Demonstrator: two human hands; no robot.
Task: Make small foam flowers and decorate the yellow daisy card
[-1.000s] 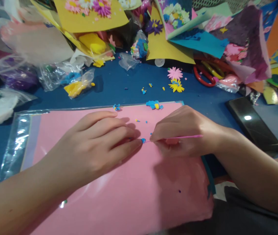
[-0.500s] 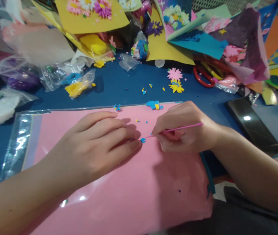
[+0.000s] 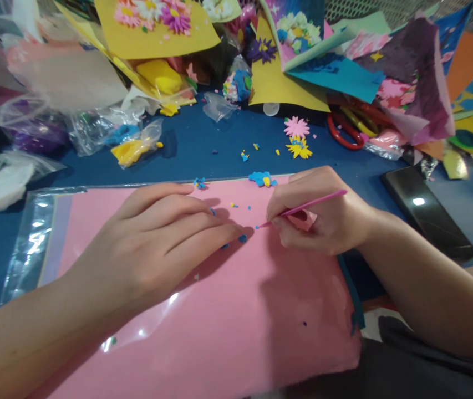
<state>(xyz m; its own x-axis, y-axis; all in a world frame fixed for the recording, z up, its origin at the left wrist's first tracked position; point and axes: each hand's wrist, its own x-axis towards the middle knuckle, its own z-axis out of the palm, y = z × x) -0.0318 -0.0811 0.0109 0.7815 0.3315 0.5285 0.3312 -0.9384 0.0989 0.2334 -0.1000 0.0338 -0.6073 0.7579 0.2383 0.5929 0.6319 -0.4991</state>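
Left hand (image 3: 165, 233) open and flat on a pink sheet (image 3: 219, 321), fingers loosely together, fingertips just beside blue clay crumbs (image 3: 242, 238). Right hand (image 3: 323, 213) closed in a pinch around a thin pink stick (image 3: 315, 203), its tip at or just above the sheet (contact too fine to tell), next to a tiny blue speck, in the narrow gap between both hands.

Plenty of open pink below that gap, down to the sheet's near edge over dark clothing (image 3: 406, 360). Along the far edge, two blue clay clumps (image 3: 262, 178) (image 3: 199, 183), right on the border. Clear plastic sleeve (image 3: 28, 244) showing past the left edge.

Beyond, a band of open blue table (image 3: 190, 138) with scattered crumbs and pink and yellow foam flowers (image 3: 297, 136); behind that, a crowded bank of craft paper (image 3: 344, 77) and plastic bags (image 3: 95, 130). Off to the right, red-handled scissors (image 3: 344, 133) and a black phone (image 3: 423, 213).
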